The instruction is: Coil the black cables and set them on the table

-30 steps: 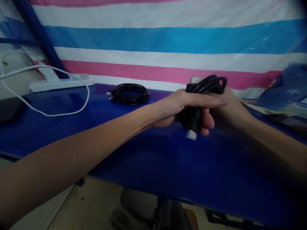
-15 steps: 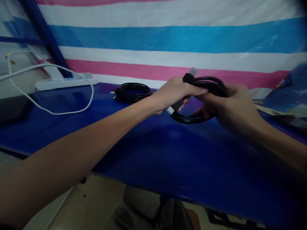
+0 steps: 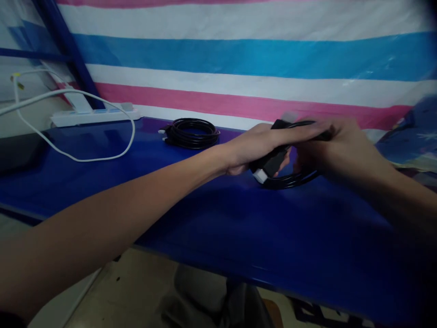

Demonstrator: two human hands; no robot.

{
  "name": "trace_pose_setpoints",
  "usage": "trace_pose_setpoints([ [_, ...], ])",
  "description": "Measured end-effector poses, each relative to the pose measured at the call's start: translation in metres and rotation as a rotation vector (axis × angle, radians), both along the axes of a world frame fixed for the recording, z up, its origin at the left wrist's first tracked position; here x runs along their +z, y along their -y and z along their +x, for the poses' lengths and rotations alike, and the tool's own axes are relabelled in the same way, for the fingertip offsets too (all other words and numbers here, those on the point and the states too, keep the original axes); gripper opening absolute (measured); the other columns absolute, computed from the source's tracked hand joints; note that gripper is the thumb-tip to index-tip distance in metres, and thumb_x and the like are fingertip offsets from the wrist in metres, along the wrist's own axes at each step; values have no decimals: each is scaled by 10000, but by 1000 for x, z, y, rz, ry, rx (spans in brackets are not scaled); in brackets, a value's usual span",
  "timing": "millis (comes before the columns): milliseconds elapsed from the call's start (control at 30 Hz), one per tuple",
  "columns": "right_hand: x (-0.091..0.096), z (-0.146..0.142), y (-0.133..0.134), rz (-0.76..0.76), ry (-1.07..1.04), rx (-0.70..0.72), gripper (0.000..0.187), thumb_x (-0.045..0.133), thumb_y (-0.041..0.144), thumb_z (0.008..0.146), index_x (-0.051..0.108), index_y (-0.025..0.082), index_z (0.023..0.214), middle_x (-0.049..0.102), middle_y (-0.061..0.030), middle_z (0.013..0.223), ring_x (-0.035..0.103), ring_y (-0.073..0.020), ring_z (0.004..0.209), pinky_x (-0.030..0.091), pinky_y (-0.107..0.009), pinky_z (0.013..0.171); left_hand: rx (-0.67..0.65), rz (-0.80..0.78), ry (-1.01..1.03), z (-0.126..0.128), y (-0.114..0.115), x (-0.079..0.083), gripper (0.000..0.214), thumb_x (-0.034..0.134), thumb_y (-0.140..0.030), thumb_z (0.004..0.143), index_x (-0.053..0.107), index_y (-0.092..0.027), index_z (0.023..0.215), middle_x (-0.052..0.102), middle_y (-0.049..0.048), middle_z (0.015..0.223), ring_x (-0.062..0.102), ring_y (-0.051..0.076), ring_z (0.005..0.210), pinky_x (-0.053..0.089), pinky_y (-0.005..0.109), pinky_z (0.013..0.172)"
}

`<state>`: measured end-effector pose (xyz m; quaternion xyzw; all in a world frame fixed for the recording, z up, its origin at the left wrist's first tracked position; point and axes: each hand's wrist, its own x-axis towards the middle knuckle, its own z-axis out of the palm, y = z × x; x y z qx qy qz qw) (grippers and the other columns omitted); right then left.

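Note:
Both my hands hold a coiled black cable [image 3: 290, 178] just above the blue table [image 3: 191, 214], right of centre. My left hand [image 3: 262, 145] lies over the coil's top with fingers stretched out, gripping a black plug with a white tip [image 3: 264, 171]. My right hand [image 3: 336, 148] grips the coil's right side from behind. A second coiled black cable [image 3: 191, 133] rests on the table farther back and to the left, apart from both hands.
A white power strip [image 3: 95, 116] lies at the table's back left, with a white cord [image 3: 78, 157] looping over the tabletop. A striped sheet [image 3: 239, 68] hangs behind the table. Blue patterned fabric [image 3: 409, 139] sits at the right edge. The table's front edge runs below my arms.
The coil has dropped lower toward the table and flattened under my left hand; one second ago it was bunched upright in both hands. The view shifted slightly.

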<state>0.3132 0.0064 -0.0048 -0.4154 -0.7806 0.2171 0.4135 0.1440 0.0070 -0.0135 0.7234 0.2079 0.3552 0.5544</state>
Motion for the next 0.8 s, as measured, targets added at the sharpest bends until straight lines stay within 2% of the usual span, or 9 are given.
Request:
trace_pose_setpoints([
  [133, -1, 7, -3, -141, 23, 92, 173, 567, 217, 744, 542, 158, 583, 476, 23, 392, 417, -57, 307, 290, -145, 289, -76, -109, 44, 1, -1, 0, 566, 493, -644, 852, 436, -153, 576, 447, -30, 469, 407, 8, 381, 254, 149, 394],
  [200, -3, 6, -4, -180, -29, 145, 125, 582, 216, 762, 545, 168, 653, 485, 35, 421, 425, -58, 329, 369, -167, 332, -35, -115, 85, -1, -3, 2, 522, 537, -630, 835, 434, -164, 624, 423, -54, 467, 371, 2, 364, 210, 139, 371],
  [267, -5, 5, -5, -178, -79, 202, 46, 585, 211, 783, 587, 184, 821, 469, 67, 445, 435, -69, 345, 465, -217, 401, 30, -119, 125, -3, -6, 4, 457, 606, -565, 825, 446, -172, 655, 364, -80, 445, 319, 3, 351, 189, 150, 359],
  [367, -6, 4, -6, -88, -86, 226, 328, 560, 202, 801, 565, 220, 1128, 471, 87, 508, 491, -98, 379, 469, -237, 405, 57, -157, 131, -5, -7, 8, 376, 623, -457, 855, 475, -177, 653, 296, -89, 419, 267, 11, 338, 179, 187, 366],
  [500, -8, 4, -6, 185, -5, 131, 425, 567, 200, 818, 522, 234, 1239, 556, 53, 694, 528, -81, 455, 422, -204, 401, 73, -170, 168, -4, -4, 11, 288, 554, -402, 898, 532, -190, 704, 333, -77, 417, 286, 35, 330, 190, 214, 373],
  [600, -9, 2, -6, 412, 100, -35, 331, 539, 235, 878, 557, 218, 1208, 626, -10, 877, 561, -87, 584, 402, -205, 454, 144, -231, 224, 0, -1, 10, 266, 514, -385, 918, 510, -202, 725, 279, -91, 400, 260, 44, 322, 202, 212, 386],
  [667, -10, 0, -5, 475, 142, -145, 251, 485, 242, 919, 595, 213, 1143, 639, -22, 862, 565, -98, 621, 386, -213, 477, 182, -314, 237, 2, -1, 8, 351, 451, -357, 945, 445, -193, 635, 236, -89, 391, 214, 32, 325, 186, 210, 392],
  [733, -9, -2, -3, 432, 99, -185, 238, 435, 322, 960, 634, 192, 969, 611, -10, 679, 550, -97, 539, 364, -211, 442, 213, -352, 245, 5, -1, 7, 434, 468, -377, 931, 359, -196, 552, 202, -89, 385, 167, 18, 334, 151, 216, 383],
  [800, -8, -3, -3, 273, -16, -135, 439, 392, 468, 972, 603, 171, 725, 538, -3, 512, 524, -93, 431, 350, -207, 385, 249, -320, 231, 6, -2, 6, 472, 575, -449, 862, 334, -209, 534, 190, -96, 383, 158, 12, 340, 125, 226, 378],
])
